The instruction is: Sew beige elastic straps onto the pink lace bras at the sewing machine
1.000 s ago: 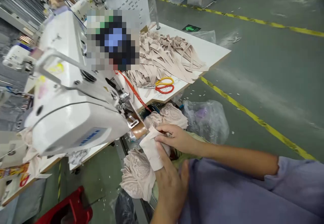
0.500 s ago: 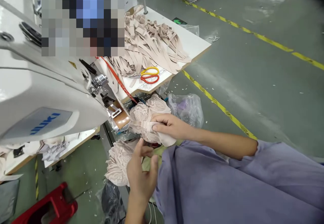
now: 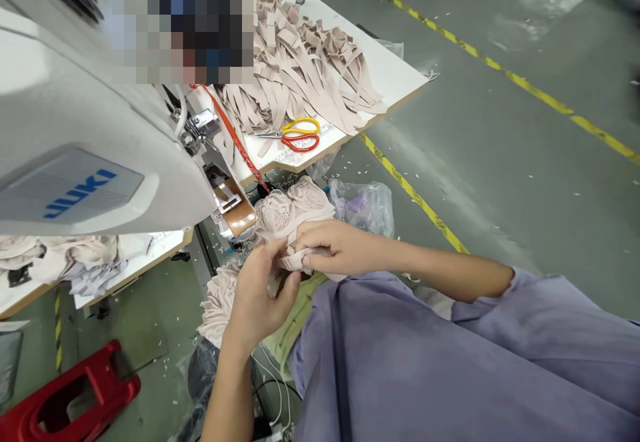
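Note:
My right hand point(image 3: 333, 247) pinches a pale beige strap point(image 3: 295, 259) of a lace bra point(image 3: 276, 211). From the other side, my left hand point(image 3: 260, 289) has its fingers round the strap's near end, its thumb below; part of these fingers is hidden. The bra's lace cups lie just beyond my hands, beside the sewing machine's rounded metal and brown arm end point(image 3: 239, 219). More beige lace pieces point(image 3: 220, 299) hang in a bunch behind my left wrist.
The white JUKI machine head point(image 3: 100, 142) fills the left. On the white table point(image 3: 395, 85) lie many beige strips point(image 3: 310, 69) and red-and-yellow scissors point(image 3: 301, 135). A red ribbon point(image 3: 235, 139) runs down. A red stool point(image 3: 75, 395) and a plastic bag point(image 3: 367, 205) are lower.
My left hand has moved up to the strap and closed in on it. My right hand still grips the strap, now bent between both hands. The view has shifted slightly.

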Demonstrator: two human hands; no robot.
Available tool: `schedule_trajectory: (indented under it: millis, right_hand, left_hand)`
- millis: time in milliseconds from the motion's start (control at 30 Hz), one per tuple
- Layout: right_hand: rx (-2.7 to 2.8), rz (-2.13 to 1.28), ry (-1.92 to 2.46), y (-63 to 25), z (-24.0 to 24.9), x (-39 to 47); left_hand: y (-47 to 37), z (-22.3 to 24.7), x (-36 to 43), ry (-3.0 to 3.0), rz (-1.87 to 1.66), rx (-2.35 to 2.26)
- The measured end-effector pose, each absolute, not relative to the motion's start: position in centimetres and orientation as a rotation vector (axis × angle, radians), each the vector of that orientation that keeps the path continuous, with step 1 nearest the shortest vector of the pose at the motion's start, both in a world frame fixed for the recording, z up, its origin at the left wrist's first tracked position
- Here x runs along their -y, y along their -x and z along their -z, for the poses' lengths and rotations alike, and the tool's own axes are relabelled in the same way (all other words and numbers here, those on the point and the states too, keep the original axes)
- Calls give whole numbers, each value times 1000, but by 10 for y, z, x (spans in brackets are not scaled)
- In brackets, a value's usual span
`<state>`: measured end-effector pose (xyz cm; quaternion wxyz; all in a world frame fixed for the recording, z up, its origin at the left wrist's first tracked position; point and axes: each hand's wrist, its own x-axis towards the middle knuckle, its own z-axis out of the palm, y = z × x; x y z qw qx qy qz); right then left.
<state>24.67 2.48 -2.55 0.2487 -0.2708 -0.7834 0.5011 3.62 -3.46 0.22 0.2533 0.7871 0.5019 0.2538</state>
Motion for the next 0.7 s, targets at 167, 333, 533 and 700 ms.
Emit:
schedule_trajectory:
  millis: [167, 333, 533, 700]
  right_hand:
    - [2356, -838, 635, -248, 32, -22]
    - [2416, -556, 562, -242, 41, -18]
    - [2355, -676, 523, -241, 40, -16]
    - [2140, -1183, 750, -236, 39, -19]
  left_hand:
    - [-24, 18, 44, -2486, -911, -1311]
    - [-20, 32, 55, -2781, -1115, -1206]
    - [-16, 29, 55, -2718, -1174, -1202]
    - [-29, 42, 63, -2357, -1234, -1520]
